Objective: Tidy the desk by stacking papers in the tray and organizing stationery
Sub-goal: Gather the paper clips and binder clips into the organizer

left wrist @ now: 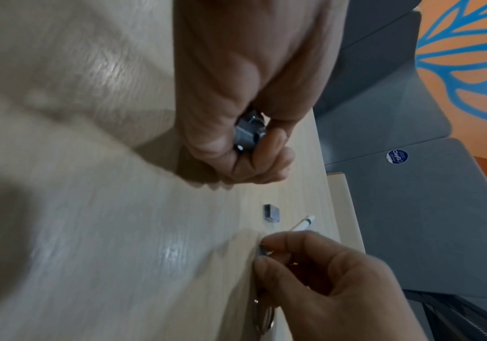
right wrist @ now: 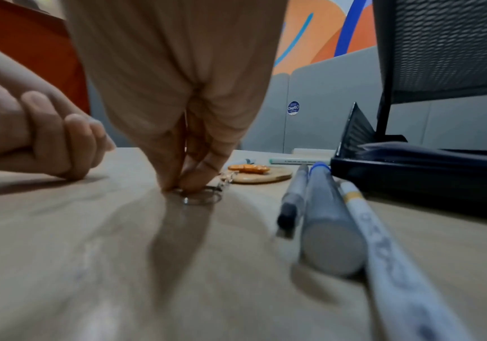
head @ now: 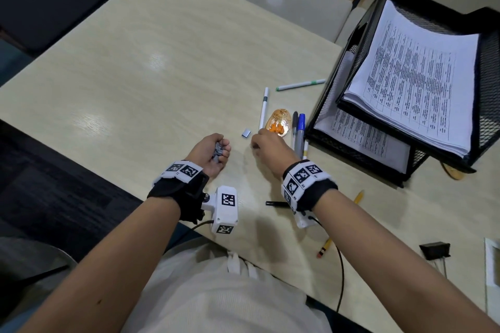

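My left hand (head: 220, 150) rests on the pale desk (head: 162, 62), its fingers curled round several small grey clips (left wrist: 248, 133). Another grey clip (head: 246, 133) lies loose on the desk between my hands. My right hand (head: 255, 140) is down at the desk surface, thumb and finger pinching a small grey clip (left wrist: 264, 250), right beside a metal key ring (right wrist: 201, 198). A black mesh two-tier tray (head: 359, 149) stands at the right with printed papers (head: 414, 76) on both levels.
A wooden keychain with orange pieces (head: 278, 123) lies just beyond my right hand. A white pen (head: 263, 108), a green-tipped pen (head: 300, 85) and grey and blue markers (head: 299, 132) lie near the tray. A pencil (head: 327, 247), a black cap (head: 277, 203) and a black binder clip (head: 435, 250) are nearer me.
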`<move>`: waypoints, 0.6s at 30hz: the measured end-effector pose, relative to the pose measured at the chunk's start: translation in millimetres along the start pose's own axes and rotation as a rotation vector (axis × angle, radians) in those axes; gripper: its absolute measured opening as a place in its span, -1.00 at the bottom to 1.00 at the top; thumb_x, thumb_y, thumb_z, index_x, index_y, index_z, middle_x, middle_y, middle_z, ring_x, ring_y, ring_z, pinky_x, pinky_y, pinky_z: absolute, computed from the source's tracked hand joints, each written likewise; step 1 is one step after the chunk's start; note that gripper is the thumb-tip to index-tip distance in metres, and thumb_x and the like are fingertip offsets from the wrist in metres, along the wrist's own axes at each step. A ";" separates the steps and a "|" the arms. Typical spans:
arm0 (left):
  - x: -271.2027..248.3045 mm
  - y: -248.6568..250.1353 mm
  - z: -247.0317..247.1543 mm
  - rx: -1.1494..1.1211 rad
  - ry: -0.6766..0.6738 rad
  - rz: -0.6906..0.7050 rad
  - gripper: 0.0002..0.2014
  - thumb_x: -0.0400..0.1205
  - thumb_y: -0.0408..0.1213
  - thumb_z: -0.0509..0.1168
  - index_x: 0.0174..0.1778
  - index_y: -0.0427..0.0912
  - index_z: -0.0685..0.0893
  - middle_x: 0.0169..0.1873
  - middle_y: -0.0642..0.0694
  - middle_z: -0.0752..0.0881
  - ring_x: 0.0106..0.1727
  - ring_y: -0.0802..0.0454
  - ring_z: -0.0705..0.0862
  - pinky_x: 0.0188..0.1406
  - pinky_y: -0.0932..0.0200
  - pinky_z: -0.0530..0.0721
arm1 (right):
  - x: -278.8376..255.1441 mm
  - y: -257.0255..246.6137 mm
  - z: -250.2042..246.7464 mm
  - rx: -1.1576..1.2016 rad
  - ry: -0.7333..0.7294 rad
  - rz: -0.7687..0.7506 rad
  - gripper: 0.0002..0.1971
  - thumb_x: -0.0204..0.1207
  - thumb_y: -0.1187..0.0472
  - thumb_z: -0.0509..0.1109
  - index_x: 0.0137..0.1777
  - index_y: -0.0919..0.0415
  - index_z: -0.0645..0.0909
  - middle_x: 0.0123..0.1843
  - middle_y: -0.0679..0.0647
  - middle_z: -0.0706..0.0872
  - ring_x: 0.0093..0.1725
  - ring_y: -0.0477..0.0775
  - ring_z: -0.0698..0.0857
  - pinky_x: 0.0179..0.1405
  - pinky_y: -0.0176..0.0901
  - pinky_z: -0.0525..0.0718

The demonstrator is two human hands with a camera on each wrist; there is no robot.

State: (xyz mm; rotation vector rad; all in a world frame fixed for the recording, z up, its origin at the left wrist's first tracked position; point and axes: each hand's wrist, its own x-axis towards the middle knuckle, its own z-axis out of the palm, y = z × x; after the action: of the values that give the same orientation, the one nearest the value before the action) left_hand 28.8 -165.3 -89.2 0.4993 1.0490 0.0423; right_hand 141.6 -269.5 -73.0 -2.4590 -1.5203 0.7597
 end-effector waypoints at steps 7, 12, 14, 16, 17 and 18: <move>-3.3 1.1 -5.5 -0.038 0.023 0.017 -0.63 0.71 -0.23 -0.03 -0.45 -0.17 0.37 -0.79 0.00 0.50 -0.83 0.22 0.39 -0.90 0.47 0.26 | 22.5 -13.7 -22.8 -0.132 0.078 -0.121 -0.80 0.59 0.35 0.19 0.09 0.40 0.59 0.15 0.27 0.57 0.10 0.28 0.57 -0.05 0.04 0.54; -10.2 0.0 -10.7 -0.039 0.049 0.020 -0.63 0.70 -0.24 -0.03 -0.45 -0.17 0.37 -0.79 0.00 0.50 -0.84 0.22 0.39 -0.90 0.48 0.26 | 29.7 -22.6 -8.5 -0.195 0.000 -0.132 -0.75 0.52 0.53 0.09 0.09 0.38 0.53 0.13 0.28 0.56 0.17 0.28 0.51 -0.10 0.07 0.50; -13.5 -3.1 -11.6 -0.021 0.058 0.013 -0.63 0.70 -0.23 -0.02 -0.45 -0.16 0.37 -0.80 0.01 0.49 -0.84 0.22 0.37 -0.90 0.48 0.24 | 21.8 -21.8 -2.9 -0.184 0.010 -0.102 -0.72 0.52 0.55 0.08 0.11 0.38 0.53 0.13 0.29 0.56 0.18 0.28 0.49 -0.04 0.09 0.52; -17.2 -9.5 -8.8 0.027 0.059 -0.005 -0.64 0.70 -0.23 -0.02 -0.46 -0.14 0.35 -0.80 0.02 0.47 -0.85 0.22 0.35 -0.90 0.49 0.21 | 7.6 -16.7 0.7 -0.146 0.023 -0.092 -0.73 0.53 0.54 0.09 0.09 0.40 0.56 0.11 0.30 0.58 0.17 0.29 0.51 0.07 0.10 0.53; -18.7 -13.7 -5.2 0.055 0.054 -0.012 -0.64 0.70 -0.23 -0.02 -0.46 -0.14 0.34 -0.81 0.02 0.46 -0.85 0.22 0.34 -0.89 0.49 0.20 | -1.5 -12.7 1.7 -0.120 0.042 -0.095 -0.75 0.52 0.53 0.11 0.05 0.40 0.58 0.09 0.30 0.60 0.15 0.28 0.53 0.08 0.07 0.53; -20.5 -19.4 2.0 0.088 0.043 -0.019 -0.64 0.70 -0.23 -0.01 -0.46 -0.13 0.33 -0.81 0.03 0.46 -0.85 0.22 0.33 -0.89 0.50 0.19 | -13.9 -6.8 1.9 -0.078 0.076 -0.094 -0.78 0.51 0.52 0.14 0.01 0.40 0.60 0.06 0.29 0.61 0.13 0.27 0.54 0.04 0.04 0.52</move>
State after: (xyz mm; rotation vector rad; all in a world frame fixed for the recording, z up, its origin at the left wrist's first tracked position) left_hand 16.1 -188.8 -79.6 0.5699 1.1007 -0.0106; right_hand 130.4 -278.7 -67.3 -2.4208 -1.6536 0.5951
